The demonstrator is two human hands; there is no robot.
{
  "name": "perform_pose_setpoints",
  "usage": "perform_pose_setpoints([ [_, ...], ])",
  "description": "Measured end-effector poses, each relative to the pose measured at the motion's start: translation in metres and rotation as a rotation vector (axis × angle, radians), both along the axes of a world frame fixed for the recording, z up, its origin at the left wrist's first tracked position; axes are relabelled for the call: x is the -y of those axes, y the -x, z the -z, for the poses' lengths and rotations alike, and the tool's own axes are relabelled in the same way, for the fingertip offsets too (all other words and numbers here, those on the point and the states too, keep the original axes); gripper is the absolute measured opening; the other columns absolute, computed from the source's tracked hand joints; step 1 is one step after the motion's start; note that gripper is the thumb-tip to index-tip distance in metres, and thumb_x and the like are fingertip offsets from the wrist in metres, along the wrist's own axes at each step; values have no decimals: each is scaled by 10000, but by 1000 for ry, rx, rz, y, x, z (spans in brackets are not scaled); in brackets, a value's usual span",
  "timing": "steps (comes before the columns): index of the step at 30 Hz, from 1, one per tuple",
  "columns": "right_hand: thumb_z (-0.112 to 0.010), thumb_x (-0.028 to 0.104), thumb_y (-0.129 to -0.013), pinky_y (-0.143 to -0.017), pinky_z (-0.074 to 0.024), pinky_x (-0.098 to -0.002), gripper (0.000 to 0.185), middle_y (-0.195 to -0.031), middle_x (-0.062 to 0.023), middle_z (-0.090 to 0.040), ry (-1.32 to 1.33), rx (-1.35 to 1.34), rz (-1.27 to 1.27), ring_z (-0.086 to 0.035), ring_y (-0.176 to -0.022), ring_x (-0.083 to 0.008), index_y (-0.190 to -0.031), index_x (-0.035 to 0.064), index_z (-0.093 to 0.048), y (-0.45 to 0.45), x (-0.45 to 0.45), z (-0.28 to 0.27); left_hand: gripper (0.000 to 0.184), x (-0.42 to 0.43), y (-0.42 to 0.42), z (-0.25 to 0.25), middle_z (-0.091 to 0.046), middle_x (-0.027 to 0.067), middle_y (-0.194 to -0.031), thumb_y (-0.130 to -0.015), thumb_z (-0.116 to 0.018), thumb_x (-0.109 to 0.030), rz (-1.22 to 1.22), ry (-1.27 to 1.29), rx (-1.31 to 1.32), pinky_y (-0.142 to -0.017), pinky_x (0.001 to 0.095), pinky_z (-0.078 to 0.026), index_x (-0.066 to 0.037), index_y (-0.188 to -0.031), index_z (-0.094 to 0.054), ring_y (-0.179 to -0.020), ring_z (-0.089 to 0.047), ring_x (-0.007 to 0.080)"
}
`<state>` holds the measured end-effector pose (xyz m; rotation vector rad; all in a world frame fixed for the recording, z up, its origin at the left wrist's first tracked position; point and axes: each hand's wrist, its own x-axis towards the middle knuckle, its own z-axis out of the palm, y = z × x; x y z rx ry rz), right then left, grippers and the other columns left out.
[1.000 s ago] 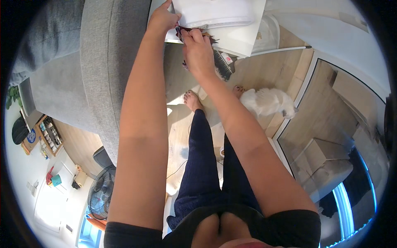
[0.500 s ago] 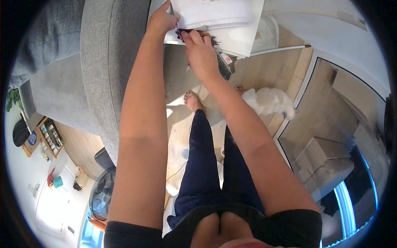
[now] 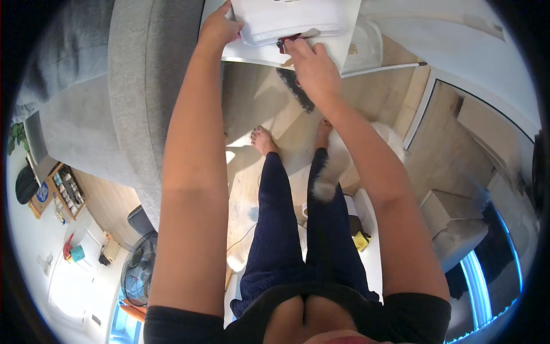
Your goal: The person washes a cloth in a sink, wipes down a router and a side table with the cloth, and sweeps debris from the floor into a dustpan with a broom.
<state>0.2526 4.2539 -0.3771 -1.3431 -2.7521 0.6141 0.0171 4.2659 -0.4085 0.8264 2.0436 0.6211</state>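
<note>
My left hand [image 3: 220, 27] is at the left side of a white rounded object [image 3: 292, 22] on a white surface [image 3: 338, 49], its fingers bent against the object's edge. My right hand [image 3: 312, 66] lies over the surface's near edge, its fingers pressed on a crumpled dark red and brown piece [image 3: 285, 43] along the object's near side. How much of that piece is under the fingers is hidden. Below the surface, a dark brush-like object [image 3: 295, 89] shows beside my right hand.
A grey sofa [image 3: 134, 86] stands on the left. A pale furry animal [image 3: 338, 163] is by my right leg, partly behind my right forearm. A black fan [image 3: 139, 269] is at the lower left. Glass panels and a cardboard box [image 3: 450, 215] are on the right.
My right hand has moved right along the white object's near edge, with the dark red piece shifting right. The animal has moved left toward my leg. My left hand has barely moved.
</note>
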Motion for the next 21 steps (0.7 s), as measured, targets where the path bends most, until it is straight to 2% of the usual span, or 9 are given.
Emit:
perform_pose_setpoints([
  [4,-514,53,-741,-726,-500,-319,439,-1011,13,-479,-60,20,-26,-483,-818,-233,-1174,128,-504,-19,-13,-2,709,-1,-3,-3,-630,86,-730,-740,-668,-47,-84,20,50,-567,249,-528,-226,-1351,-357,-608,-595,126],
  [10,-520,60,-740,-723,-506,-312,414,-1010,33,-479,-121,68,17,-487,-817,-225,-1144,151,-533,-48,-37,0,698,-3,-2,-3,-636,83,-742,-750,-659,-56,-16,75,-37,-562,245,-524,-227,-1353,-351,-608,-597,114],
  [16,-507,66,-749,-704,-510,-310,377,-1022,41,-473,-231,156,-29,-486,-807,-228,-1119,127,-547,-72,-52,-2,692,-2,-2,-4,-639,75,-736,-751,-650,-49,-11,50,-36,-549,245,-515,-241,-1349,-358,-603,-597,115],
  [18,-518,168,-805,-657,-499,-409,161,-848,-163,-523,-269,-18,-87,-584,-778,-334,-960,139,-486,-77,-60,-1,687,-4,-3,-5,-640,75,-734,-755,-645,-50,-10,76,-55,-550,242,-513,-239,-1350,-357,-603,-597,116],
  [21,-536,139,-778,-649,-504,-396,172,-839,-163,-526,-365,-124,-230,-588,-751,-331,-937,115,-475,-80,-69,-3,682,-4,-2,-3,-641,76,-734,-760,-637,-50,10,88,-65,-547,235,-506,-225,-1354,-352,-600,-596,118],
])
